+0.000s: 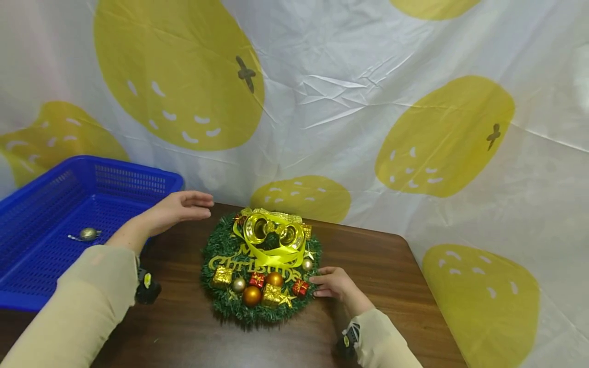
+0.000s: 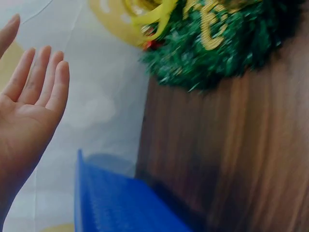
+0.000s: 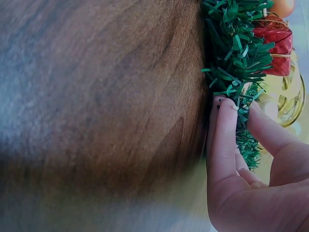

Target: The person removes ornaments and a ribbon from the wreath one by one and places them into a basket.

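A green Christmas wreath (image 1: pixel 244 314) lies on the table, bearing gold lettering, small red and gold gift boxes, baubles and stars. A pair of gold bells (image 1: pixel 255 229) with a yellow ribbon (image 1: pixel 276 258) sits at its far side. At the wreath's right edge my right hand (image 1: pixel 339 284) pinches the green tinsel, thumb above and fingers beneath in the right wrist view. My left hand (image 1: pixel 179 208) hovers off the wreath's far left side, near the basket. Its fingers are extended and it holds nothing, as the left wrist view also shows.
A blue plastic basket (image 1: pixel 129 179) stands at the left, with a small gold bauble (image 1: pixel 88 234) inside. Behind the brown wooden table (image 1: pixel 368 260) hangs a white cloth (image 1: pixel 322 117) with yellow fruit prints. The table's right edge slants toward the lower right.
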`<state>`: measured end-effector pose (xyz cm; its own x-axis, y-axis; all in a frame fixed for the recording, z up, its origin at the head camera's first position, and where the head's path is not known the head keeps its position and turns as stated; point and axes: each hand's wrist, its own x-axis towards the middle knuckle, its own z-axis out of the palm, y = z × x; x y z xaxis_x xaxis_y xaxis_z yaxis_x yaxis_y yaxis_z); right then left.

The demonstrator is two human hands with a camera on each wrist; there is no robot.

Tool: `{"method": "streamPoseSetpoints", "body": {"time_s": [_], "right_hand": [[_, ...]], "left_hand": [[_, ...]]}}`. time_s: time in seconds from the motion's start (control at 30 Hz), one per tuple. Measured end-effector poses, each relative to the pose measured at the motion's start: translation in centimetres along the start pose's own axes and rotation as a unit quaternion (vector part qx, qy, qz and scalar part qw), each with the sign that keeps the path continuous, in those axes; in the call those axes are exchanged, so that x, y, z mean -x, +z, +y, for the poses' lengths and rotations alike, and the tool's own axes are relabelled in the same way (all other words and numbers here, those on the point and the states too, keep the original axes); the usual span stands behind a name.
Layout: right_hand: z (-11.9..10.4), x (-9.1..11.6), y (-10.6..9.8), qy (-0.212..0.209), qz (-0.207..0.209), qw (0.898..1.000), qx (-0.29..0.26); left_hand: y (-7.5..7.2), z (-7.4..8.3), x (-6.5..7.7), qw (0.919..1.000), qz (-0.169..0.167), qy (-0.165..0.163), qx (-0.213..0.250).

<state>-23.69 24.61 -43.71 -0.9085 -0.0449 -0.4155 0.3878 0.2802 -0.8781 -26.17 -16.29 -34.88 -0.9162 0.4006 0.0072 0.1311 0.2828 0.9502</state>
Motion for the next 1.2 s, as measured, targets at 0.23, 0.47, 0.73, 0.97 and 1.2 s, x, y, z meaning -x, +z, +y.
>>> {"method": "streamPoseSetpoints", "body": {"time_s": [0.23,0.47,0.73,0.97,1.2], "right_hand": [[-0.1,0.0,0.1,0.001,0.001,1.0,0.0],[-0.1,-0.1,0.1,0.002,0.003,1.0,-0.002],[0.0,-0.3,0.1,0.002,0.006,1.0,-0.008],[0.1,-0.2,0.2,0.002,0.006,1.0,-0.009],[0.1,-0.1,0.2,0.001,0.009,1.0,-0.007]], "left_hand": [[2.9,-1.5,-0.7,0.9987,-0.025,0.032,0.029],[4.9,-2.5,-0.7,0.9977,-0.044,0.035,0.039],[6.7,-3.6,-0.4,0.9961,-0.062,0.037,0.052],[7.9,-4.3,-0.1,0.9949,-0.079,0.028,0.057],[8.7,-4.8,0.0,0.9956,-0.081,0.024,0.041]]}}
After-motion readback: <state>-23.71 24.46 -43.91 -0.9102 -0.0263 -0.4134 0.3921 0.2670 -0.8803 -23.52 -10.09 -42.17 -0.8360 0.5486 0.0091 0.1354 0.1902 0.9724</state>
